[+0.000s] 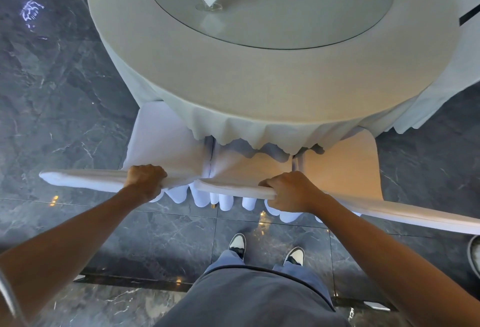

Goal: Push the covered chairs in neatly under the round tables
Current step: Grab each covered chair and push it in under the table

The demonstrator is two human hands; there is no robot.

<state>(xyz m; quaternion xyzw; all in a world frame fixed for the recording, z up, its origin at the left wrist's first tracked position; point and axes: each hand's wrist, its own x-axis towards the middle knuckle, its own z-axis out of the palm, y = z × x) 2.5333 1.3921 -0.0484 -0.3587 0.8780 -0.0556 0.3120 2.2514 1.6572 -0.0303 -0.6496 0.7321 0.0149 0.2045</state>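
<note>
Nearest the camera, two white covered chairs were held by their top rails. The left hand [145, 179] was curled over the top edge of the left chair [85, 178], its fingers [153, 170] wrapped round the padded rail near its inner end. The right hand [288, 191] gripped the top of the right chair [389, 209] in the same way, fingers closed over the cloth-wrapped rail.

The covers appeared to be soft, loose fabric, bunching under the left grip, so a hold on cloth alone would probably slip; the stiff frame beneath the rail was judged the place to press. The chairs were judged light enough to slide on the polished stone floor [59, 87], though the pleated skirts near the legs could drag or catch.

Beyond the hands, both seats were already partly tucked beneath the hanging tablecloth [259, 129]. Farther still lay the round bench [161, 53] with its glass turntable [337, 20].
</note>
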